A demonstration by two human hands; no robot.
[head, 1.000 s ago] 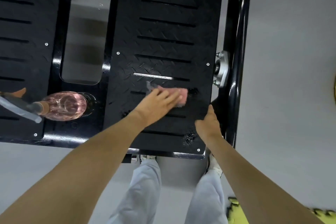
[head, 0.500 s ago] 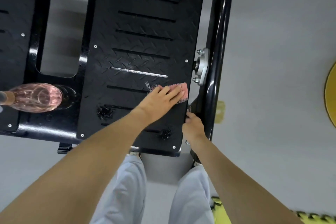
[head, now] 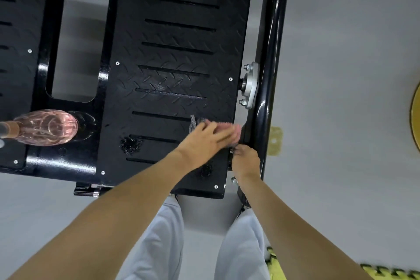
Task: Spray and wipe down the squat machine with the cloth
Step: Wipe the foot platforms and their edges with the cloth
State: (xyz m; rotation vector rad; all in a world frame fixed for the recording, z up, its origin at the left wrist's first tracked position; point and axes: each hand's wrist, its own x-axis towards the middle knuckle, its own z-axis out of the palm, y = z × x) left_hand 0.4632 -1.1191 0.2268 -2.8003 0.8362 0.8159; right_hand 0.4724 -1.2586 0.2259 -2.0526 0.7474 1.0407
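Looking straight down, a pale grey floor [head: 341, 63] is seen beneath the squat machine [head: 270, 29], whose gloss-black frame tube runs from near to far along the right. A yellow tab [head: 275, 141] lies on the floor just beside that tube, and a yellow-and-black mat edge [head: 386, 271] is caught at the near right corner. The right footplate [head: 181, 57], of black diamond-tread metal, is laid with its long axis near to far; its slots are cut crosswise, left to right. A silver bearing flange [head: 250, 85] is bolted between plate and tube. Small foamy wet patches [head: 130, 143] are left on the tread towards the near end.

The pink cloth [head: 231, 129] is found at the near right part of the footplate, touching its right edge. Its long axis is set left to right, parallel to the slots — a grey mesh corner points left, the pink end right. It is pressed flat under the left hand [head: 204, 141], whose fingers are straight and together, pointing right and slightly far.

The right hand [head: 246, 161] is placed just near of the cloth at the plate's right edge, its fingers bent down into the gap beside the tube — whether anything is gripped cannot be told.

A pink spray bottle [head: 45, 127] is set on the frame at the left, neck towards the left edge.
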